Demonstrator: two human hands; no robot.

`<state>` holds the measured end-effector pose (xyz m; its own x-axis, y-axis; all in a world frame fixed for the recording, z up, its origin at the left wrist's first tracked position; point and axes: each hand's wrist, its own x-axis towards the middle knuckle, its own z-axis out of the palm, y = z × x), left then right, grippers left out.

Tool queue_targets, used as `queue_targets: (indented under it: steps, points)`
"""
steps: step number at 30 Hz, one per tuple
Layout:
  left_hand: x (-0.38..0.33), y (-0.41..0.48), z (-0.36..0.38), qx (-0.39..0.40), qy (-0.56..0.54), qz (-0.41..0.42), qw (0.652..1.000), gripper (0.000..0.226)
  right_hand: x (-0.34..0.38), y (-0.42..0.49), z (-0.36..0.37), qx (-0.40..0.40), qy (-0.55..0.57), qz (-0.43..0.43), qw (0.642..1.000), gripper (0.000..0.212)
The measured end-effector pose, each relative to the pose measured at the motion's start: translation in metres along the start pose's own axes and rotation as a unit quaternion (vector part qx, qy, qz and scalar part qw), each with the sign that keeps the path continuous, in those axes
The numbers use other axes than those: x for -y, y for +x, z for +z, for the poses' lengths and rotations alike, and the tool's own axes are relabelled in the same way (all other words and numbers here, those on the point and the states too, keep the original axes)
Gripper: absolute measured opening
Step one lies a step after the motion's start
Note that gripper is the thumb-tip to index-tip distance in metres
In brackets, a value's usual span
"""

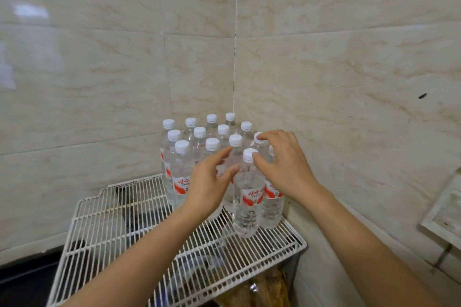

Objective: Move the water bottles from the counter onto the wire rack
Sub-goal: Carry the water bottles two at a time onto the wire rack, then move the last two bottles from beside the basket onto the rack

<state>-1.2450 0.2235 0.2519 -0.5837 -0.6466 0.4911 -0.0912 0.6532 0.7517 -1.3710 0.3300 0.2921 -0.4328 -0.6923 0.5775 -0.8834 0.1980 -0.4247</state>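
Observation:
Several clear water bottles with white caps and red-and-white labels (182,169) stand upright in rows at the back right of a white wire rack (112,227), in the wall corner. The nearest bottle (247,197) stands alone at the front. My left hand (207,187) hovers just left of its neck with fingers spread and holds nothing. My right hand (284,164) lies over the right side of the group. Its fingertips rest on the cap of a bottle behind, and its thumb touches the nearest bottle's cap. Neither hand closes around a bottle.
Glossy beige tiled walls meet in a corner right behind the bottles. A dark counter surface (22,274) lies at lower left, below the rack. Brown packaging (262,289) shows under the rack's front. A white framed fitting (444,217) juts from the right wall.

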Motion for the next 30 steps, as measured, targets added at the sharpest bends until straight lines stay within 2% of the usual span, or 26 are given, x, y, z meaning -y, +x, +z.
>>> queue_targets:
  steps: [5,8,14,20,25,30]
  points:
    - [0.031,-0.039,-0.075,-0.05,0.078,0.002,0.996,0.039,0.07,-0.01,0.035,0.02,0.012,-0.076,0.997,0.04]
    - [0.062,-0.076,-0.142,-0.069,0.175,-0.015,0.982,0.038,0.126,-0.021,0.072,0.056,0.024,-0.124,0.99,0.039]
    - [0.132,-0.203,-0.303,-0.116,0.245,-0.172,0.947,0.04,0.265,-0.085,0.181,0.196,0.053,-0.18,0.962,0.046]
    - [0.184,-0.385,-0.45,-0.149,0.311,-0.331,0.878,0.042,0.439,-0.196,0.29,0.353,0.043,-0.251,0.9,0.052]
    - [0.194,-0.509,-0.543,-0.18,0.332,-0.43,0.82,0.044,0.571,-0.282,0.348,0.43,0.044,-0.306,0.848,0.054]
    - [0.194,-0.602,-0.625,-0.247,0.353,-0.503,0.749,0.044,0.684,-0.341,0.389,0.465,0.053,-0.388,0.794,0.056]
